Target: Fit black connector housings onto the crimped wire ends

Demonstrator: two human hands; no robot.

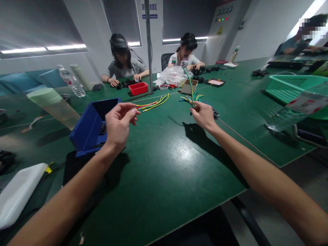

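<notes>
A green wire point(191, 83) rises in a curve from my right hand point(203, 114), whose thumb and fingers are pinched on its lower end. Just behind that hand lies a loose bunch of green, blue and yellow wires point(198, 97). My left hand point(119, 124) is raised above the table with fingers curled and thumb close to the index finger; anything between the tips is too small to make out. Beyond those fingertips is a row of yellow and red wires point(156, 103) with metal ends. Beside my left wrist stands a blue bin point(88, 131) holding dark items.
On the left are a cup with a pale lid point(55, 106), a water bottle point(71, 82) and a white case point(22, 191). A red tray point(138, 89), plastic bags point(174, 76) and a metal pole point(149, 48) lie ahead. A green basket point(289, 90) is right. Two people sit opposite.
</notes>
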